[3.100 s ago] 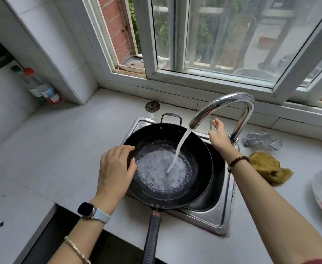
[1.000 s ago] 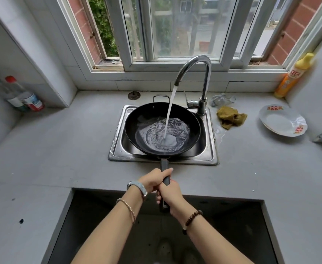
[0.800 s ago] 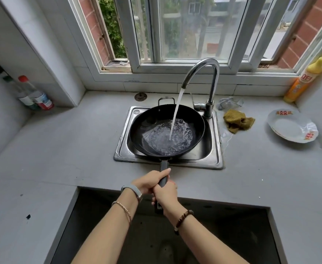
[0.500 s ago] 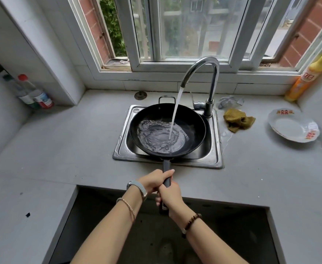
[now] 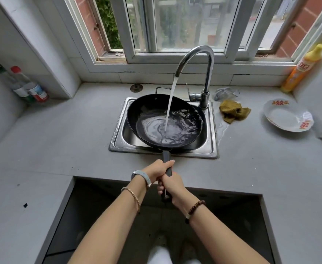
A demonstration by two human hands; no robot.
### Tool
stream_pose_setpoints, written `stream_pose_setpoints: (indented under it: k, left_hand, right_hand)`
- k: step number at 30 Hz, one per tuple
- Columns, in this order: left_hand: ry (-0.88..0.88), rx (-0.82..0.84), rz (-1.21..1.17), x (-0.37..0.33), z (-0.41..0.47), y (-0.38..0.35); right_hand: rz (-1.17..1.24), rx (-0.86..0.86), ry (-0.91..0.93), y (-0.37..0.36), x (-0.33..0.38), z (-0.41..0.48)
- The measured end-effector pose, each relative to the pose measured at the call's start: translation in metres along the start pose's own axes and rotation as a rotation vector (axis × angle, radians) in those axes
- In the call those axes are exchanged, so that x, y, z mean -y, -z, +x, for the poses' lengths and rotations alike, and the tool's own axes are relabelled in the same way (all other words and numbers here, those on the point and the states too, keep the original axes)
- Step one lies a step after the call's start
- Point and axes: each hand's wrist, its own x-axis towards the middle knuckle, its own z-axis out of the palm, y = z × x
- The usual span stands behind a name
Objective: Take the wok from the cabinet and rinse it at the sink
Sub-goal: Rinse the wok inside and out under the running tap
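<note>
At a matte grey kitchen desk (image 5: 70, 134) beneath a white-framed window, a person holds a round black wok (image 5: 148, 111) over the square stainless-steel sink (image 5: 212, 130), its long dark handle (image 5: 166, 156) pointing back toward the camera. Both grips are closed round that handle. The left hand (image 5: 156, 168), a watch at its wrist, wraps it nearer the pan. The right hand (image 5: 172, 185), above a beaded bracelet, wraps it just behind, touching the left. A smooth white stream (image 5: 170, 103) falls from the curved chrome faucet (image 5: 208, 73) into the wok, where water swirls and froths toward the right side. Right of the sink lie a crumpled mustard-coloured cloth (image 5: 232, 111) and a shallow white plate (image 5: 284, 119) with red marks on its rim.
</note>
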Motion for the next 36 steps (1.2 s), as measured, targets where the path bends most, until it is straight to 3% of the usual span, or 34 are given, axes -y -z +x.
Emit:
stream_pose_setpoints:
  k: [11, 26, 32, 36]
  left_hand:
    - [0.025, 0.291, -0.33, 0.024, -0.001, 0.05]
    - [-0.047, 0.003, 0.026, 0.001, 0.007, -0.002]
    - [0.007, 0.046, -0.066, 0.006, 0.005, 0.003]
    - [0.016, 0.157, -0.159, 0.018, 0.006, 0.026]
  right_hand:
    - [-0.266, -0.254, 0.102, -0.056, 0.0, 0.004]
    - [0.077, 0.025, 0.013, 0.0, 0.005, -0.013]
    - [0.048, 0.005, 0.018, -0.005, 0.005, -0.012]
    - [-0.112, -0.122, 0.06, -0.029, 0.003, -0.004]
